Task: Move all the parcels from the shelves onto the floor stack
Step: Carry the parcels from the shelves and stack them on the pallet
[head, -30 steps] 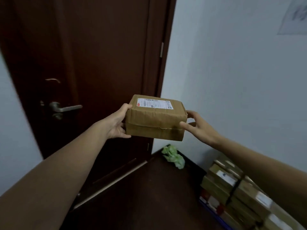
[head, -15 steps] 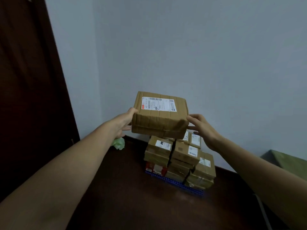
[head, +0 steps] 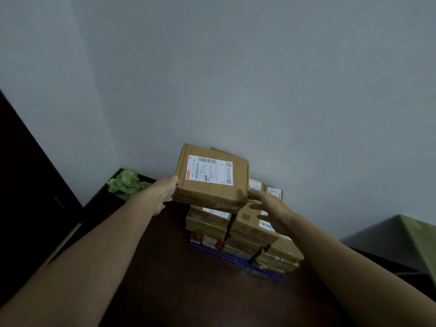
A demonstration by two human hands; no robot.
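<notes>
A brown cardboard parcel [head: 212,179] with a white shipping label hangs tilted just above the floor stack [head: 253,228]. My left hand [head: 165,193] grips its left edge. At its lower right corner is my right hand [head: 267,208]: the fingers are spread and straight and only the thumb side touches the box. The stack is several taped, labelled parcels piled against the white wall on a blue plastic pallet [head: 238,257]. No shelves are in view.
A crumpled green bag [head: 127,184] lies in the floor corner to the left of the stack. A dark wooden door [head: 28,185] fills the left edge. Something under a green cover [head: 412,241] stands at the right. The floor [head: 188,291] is dark brown.
My view has swung from the door to the stack, which is closer. The parcel has come down over the stack and tilted. My right hand's fingers have spread off the box's side.
</notes>
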